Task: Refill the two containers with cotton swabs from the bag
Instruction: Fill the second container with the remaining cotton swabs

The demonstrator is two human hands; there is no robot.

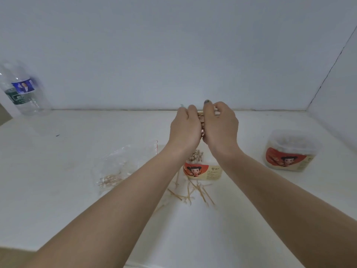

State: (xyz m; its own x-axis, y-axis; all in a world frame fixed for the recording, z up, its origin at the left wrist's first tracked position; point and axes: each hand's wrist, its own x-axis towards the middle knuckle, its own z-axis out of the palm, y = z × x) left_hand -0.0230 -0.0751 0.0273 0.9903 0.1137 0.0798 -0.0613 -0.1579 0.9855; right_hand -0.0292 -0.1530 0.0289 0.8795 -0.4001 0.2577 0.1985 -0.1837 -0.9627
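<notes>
Swab bundle: a bunch of wooden-stemmed cotton swabs is held up above the table, between both hands, in front of the back wall.
Left hand: the left hand curls its fingers round the bundle's left side, knuckles toward the camera.
Right hand: the right hand grips the bundle's right side, thumb raised on top; a few white tips stick out past its fingers.
Near container: an open container with a red cartoon label stands directly below the hands, its swab heads showing; both wrists partly hide its top.
Far container: a second container of the same kind stands well to the right, full of swabs.
Loose swabs: scattered swabs lie on the table just in front of the near container, between the forearms.
Bag: a clear plastic bag lies left of the near container, with a few swabs left inside its near end.
Bottle: a clear plastic bottle stands at the far left by the wall.
Table: the white table carries everything.
</notes>
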